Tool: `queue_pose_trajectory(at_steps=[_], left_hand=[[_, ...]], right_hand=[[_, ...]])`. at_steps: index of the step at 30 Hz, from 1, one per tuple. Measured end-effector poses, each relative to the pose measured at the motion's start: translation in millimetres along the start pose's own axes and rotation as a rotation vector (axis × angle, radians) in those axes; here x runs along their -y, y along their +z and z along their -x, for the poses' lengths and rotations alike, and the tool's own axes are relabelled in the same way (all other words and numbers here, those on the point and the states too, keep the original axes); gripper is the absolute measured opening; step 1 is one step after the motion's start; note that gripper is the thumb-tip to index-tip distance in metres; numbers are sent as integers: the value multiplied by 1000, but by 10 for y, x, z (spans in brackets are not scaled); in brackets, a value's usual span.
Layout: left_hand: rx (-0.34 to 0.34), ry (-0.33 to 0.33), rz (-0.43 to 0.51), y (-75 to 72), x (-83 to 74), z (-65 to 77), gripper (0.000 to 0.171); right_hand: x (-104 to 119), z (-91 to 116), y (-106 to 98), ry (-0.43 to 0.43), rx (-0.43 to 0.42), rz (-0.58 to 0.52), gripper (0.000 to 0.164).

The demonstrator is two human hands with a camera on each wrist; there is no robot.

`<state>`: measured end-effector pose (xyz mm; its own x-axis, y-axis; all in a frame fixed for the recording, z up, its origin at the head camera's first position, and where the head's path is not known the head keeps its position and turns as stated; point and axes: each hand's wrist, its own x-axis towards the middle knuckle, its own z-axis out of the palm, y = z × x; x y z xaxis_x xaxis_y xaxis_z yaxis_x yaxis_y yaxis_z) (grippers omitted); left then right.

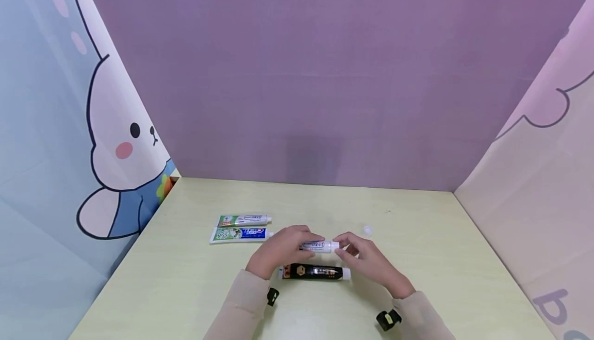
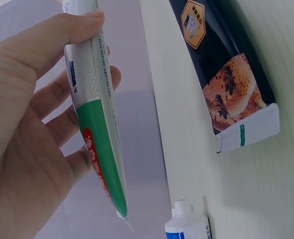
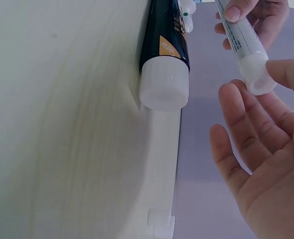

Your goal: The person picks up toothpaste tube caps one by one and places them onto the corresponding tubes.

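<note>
Head view, lower centre: your left hand [image 1: 287,247] grips the white-and-green tube [image 1: 317,246], its cap end pointing right, and your right hand [image 1: 368,261] pinches the white cap [image 3: 258,82] between thumb and fingertips. That cap sits on the tube's end; you can't see the contents.

Just below it in the frame, between your forearms, a black tube [image 1: 313,272] lies flat, its own white cap [image 3: 164,83] on. Left of your left hand lie two more tubes, a green-and-white tube [image 1: 243,220] above and a green-and-blue tube [image 1: 238,234] below it; your left wrist view shows a bare nozzle [image 2: 181,205] there, at the bottom.

Two loose white caps [image 3: 160,223] stand together at the bottom of your right wrist view, just beyond your right hand on the pale table [image 1: 408,211]. A purple backdrop [image 1: 320,87] rises behind it.
</note>
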<state>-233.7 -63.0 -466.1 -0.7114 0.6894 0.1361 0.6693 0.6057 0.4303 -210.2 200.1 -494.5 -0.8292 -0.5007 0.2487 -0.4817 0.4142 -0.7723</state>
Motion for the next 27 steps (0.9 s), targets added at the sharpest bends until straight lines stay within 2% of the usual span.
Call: queue_pose_trajectory(at_steps=[8, 18, 27], left_hand=[[-7, 1, 4, 1, -5, 4, 43], [5, -2, -26, 23, -19, -5, 41], [-2, -5, -19, 13, -9, 5, 43]], right_hand=[[12, 2, -14, 63, 40, 2, 28], [59, 2, -4, 129, 45, 27, 32], [74, 0, -14, 126, 44, 58, 38]])
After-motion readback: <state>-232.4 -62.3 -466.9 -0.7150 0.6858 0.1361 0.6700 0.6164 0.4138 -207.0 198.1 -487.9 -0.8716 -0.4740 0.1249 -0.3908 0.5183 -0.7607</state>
